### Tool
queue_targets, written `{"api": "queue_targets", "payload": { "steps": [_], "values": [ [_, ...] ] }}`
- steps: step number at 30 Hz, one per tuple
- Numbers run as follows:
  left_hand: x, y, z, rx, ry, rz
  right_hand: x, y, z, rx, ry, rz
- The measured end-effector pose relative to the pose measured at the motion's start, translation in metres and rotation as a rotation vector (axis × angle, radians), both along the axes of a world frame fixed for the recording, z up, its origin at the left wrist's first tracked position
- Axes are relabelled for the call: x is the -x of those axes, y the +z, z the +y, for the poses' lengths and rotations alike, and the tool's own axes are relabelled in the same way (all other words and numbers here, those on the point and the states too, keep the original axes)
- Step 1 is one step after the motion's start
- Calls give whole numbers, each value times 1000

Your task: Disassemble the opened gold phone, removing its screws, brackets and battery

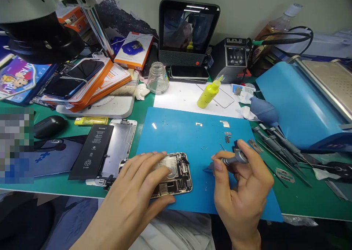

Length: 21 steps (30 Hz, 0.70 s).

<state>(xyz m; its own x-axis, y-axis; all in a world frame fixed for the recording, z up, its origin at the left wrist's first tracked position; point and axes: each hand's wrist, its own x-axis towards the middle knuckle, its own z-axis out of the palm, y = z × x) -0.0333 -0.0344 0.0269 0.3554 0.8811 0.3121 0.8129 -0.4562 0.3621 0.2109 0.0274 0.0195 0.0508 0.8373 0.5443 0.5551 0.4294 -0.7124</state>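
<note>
Opened phone [180, 173] under my left hand [140, 184]

A battery [92, 151] lies left of the blue mat [178, 132]. At the mat's near left, my left hand lies loosely spread across the phone. Over the mat's right half, my curled right hand [242, 195] pinches a screwdriver [226, 161].

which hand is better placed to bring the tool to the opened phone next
Right, most likely: the right hand holds the slim grey tool just beside the opened phone, while the left hand lies across the phone, seemingly steadying it.
</note>
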Motion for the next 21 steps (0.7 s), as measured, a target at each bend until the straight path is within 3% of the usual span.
{"api": "queue_targets", "payload": {
  "steps": [9, 21],
  "values": [
    [-4, -2, 5, -32, -27, 20, 2, 6, 0, -26, -30, 58],
    [8, -13, 3, -88, -110, 68, 8, 14, 3, 86, -66, 29]
  ]
}}
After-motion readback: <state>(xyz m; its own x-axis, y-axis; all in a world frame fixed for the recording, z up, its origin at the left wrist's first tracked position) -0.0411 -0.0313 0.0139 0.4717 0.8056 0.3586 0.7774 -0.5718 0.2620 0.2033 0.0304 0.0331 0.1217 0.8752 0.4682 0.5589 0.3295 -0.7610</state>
